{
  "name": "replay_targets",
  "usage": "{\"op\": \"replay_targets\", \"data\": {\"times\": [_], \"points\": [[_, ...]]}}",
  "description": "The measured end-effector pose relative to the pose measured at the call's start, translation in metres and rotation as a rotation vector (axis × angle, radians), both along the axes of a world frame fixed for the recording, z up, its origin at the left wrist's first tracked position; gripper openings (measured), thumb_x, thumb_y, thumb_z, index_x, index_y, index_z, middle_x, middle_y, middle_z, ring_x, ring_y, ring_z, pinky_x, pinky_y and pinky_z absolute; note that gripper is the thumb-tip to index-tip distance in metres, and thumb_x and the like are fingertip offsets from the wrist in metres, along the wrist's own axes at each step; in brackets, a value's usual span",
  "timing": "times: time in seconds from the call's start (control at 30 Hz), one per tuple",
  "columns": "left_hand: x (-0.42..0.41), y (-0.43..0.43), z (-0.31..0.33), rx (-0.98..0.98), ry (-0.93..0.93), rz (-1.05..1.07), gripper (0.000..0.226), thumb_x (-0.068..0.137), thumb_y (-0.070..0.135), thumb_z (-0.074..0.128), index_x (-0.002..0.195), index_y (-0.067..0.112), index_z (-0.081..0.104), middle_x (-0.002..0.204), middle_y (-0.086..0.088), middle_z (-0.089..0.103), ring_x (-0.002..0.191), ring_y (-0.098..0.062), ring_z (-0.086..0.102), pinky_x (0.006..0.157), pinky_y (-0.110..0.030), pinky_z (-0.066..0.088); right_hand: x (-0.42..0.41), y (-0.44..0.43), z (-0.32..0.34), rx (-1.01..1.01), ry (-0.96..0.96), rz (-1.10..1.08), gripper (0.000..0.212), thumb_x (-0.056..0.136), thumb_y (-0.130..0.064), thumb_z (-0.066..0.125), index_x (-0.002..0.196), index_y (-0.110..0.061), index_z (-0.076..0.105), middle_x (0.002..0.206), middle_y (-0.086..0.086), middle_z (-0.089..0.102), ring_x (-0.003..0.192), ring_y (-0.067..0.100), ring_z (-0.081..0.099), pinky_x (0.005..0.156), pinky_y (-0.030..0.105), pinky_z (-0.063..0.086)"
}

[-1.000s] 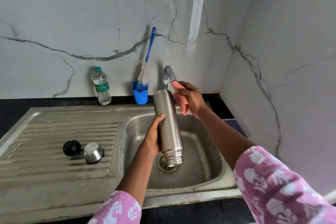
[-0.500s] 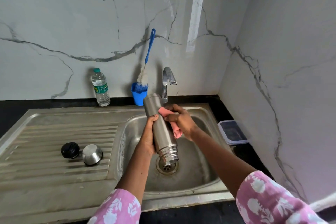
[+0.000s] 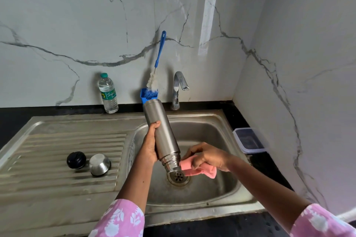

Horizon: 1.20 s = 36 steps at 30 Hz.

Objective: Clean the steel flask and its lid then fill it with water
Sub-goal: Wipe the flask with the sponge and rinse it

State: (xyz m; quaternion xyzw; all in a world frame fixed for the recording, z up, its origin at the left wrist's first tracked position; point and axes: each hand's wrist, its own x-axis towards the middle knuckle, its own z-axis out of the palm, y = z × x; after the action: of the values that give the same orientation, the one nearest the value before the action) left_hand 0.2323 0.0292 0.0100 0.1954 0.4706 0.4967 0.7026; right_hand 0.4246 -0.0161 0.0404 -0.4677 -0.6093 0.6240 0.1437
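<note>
My left hand (image 3: 151, 145) grips the steel flask (image 3: 160, 131) around its middle, holding it upside down and tilted over the sink basin (image 3: 210, 132), its threaded mouth just above the drain (image 3: 178, 177). My right hand (image 3: 209, 157) holds a pink cloth (image 3: 196, 168) pressed against the flask's neck. On the draining board (image 3: 57, 144) to the left lie the black inner lid (image 3: 76, 160) and the steel cap (image 3: 99, 164), side by side.
The tap (image 3: 179, 86) stands behind the basin, with no water visible. A blue cup holding a bottle brush (image 3: 159, 59) and a plastic water bottle (image 3: 108, 93) stand at the back wall. A lidded plastic box (image 3: 249, 140) sits on the black counter to the right.
My right hand has slid the pink cloth down the flask from its base near the tap to the neck. The flask has tilted and lowered a little.
</note>
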Motion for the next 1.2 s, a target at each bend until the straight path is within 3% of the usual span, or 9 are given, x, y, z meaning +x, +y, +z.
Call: {"op": "replay_targets", "data": {"times": [0.07,0.17,0.33,0.4,0.47,0.63,0.93,1.07,1.2], "points": [[-0.001,0.001,0.003,0.0,0.017,0.005,0.042,0.08,0.043,0.064,0.106,0.01,0.058,0.091,-0.015,0.065,0.081,-0.028,0.063,0.077,-0.039,0.053,0.007,0.007,0.01,0.039,-0.054,0.039,0.033,0.064,-0.003,0.06,0.095,-0.009,0.067,0.09,0.006,0.068,0.073,0.011,0.068,0.059,0.018,0.051],[0.003,0.0,0.006,0.021,0.05,0.003,0.053,0.08,0.042,0.066,0.119,0.009,0.054,0.102,-0.018,0.065,0.089,-0.031,0.064,0.075,-0.042,0.054,0.008,0.027,0.026,0.162,0.039,-0.181,0.033,0.068,-0.002,0.062,0.098,-0.014,0.068,0.091,0.006,0.069,0.078,0.017,0.066,0.064,0.023,0.052],[0.013,-0.006,0.013,0.05,0.039,-0.044,0.042,0.087,0.042,0.053,0.108,0.007,0.057,0.083,-0.014,0.064,0.077,-0.027,0.062,0.071,-0.036,0.053,-0.019,0.066,0.045,0.23,0.351,-0.596,0.039,0.082,0.008,0.05,0.116,-0.008,0.06,0.095,0.008,0.066,0.083,0.02,0.061,0.075,0.029,0.051],[0.017,-0.013,0.016,0.033,0.0,-0.111,0.039,0.083,0.041,0.059,0.102,0.007,0.06,0.079,-0.013,0.065,0.073,-0.025,0.062,0.069,-0.035,0.052,-0.03,0.075,0.048,0.276,0.358,-0.657,0.036,0.082,0.006,0.054,0.112,-0.014,0.06,0.097,0.009,0.064,0.077,0.018,0.061,0.068,0.026,0.049],[0.022,-0.02,0.018,0.042,-0.024,-0.163,0.049,0.074,0.04,0.068,0.107,0.005,0.061,0.084,-0.013,0.066,0.074,-0.025,0.062,0.069,-0.034,0.052,-0.037,0.081,0.055,0.304,0.356,-0.662,0.034,0.083,0.003,0.058,0.11,-0.018,0.06,0.094,0.004,0.063,0.075,0.017,0.059,0.061,0.023,0.048],[0.025,-0.022,0.017,0.103,-0.036,-0.214,0.081,0.05,0.041,0.078,0.12,0.004,0.059,0.092,-0.014,0.066,0.078,-0.024,0.064,0.069,-0.034,0.054,-0.05,0.085,0.061,0.299,0.288,-0.575,0.032,0.082,-0.007,0.064,0.112,-0.019,0.064,0.096,0.004,0.067,0.091,0.018,0.061,0.082,0.028,0.051],[0.026,-0.03,0.017,0.119,-0.003,-0.197,0.073,0.044,0.044,0.074,0.106,0.008,0.061,0.079,-0.015,0.065,0.075,-0.028,0.06,0.092,-0.049,0.046,-0.051,0.074,0.055,0.332,0.282,-0.514,0.02,0.08,-0.003,0.061,0.093,-0.019,0.062,0.087,0.003,0.062,0.082,0.015,0.057,0.071,0.025,0.046],[0.031,-0.033,0.014,0.101,-0.013,-0.174,0.068,0.052,0.043,0.072,0.109,0.009,0.06,0.08,-0.014,0.065,0.075,-0.028,0.061,0.081,-0.043,0.05,-0.048,0.066,0.05,0.324,0.277,-0.534,0.016,0.076,-0.003,0.063,0.086,-0.015,0.058,0.084,0.004,0.06,0.077,0.016,0.055,0.063,0.024,0.044],[0.028,-0.023,0.014,0.163,-0.137,-0.124,0.04,0.08,0.041,0.053,0.097,0.007,0.062,0.074,-0.013,0.065,0.066,-0.023,0.063,0.068,-0.032,0.051,-0.054,0.051,0.031,0.216,0.31,-0.476,0.015,0.074,-0.001,0.061,0.08,-0.013,0.053,0.083,0.009,0.06,0.072,0.02,0.057,0.061,0.025,0.047]]}}
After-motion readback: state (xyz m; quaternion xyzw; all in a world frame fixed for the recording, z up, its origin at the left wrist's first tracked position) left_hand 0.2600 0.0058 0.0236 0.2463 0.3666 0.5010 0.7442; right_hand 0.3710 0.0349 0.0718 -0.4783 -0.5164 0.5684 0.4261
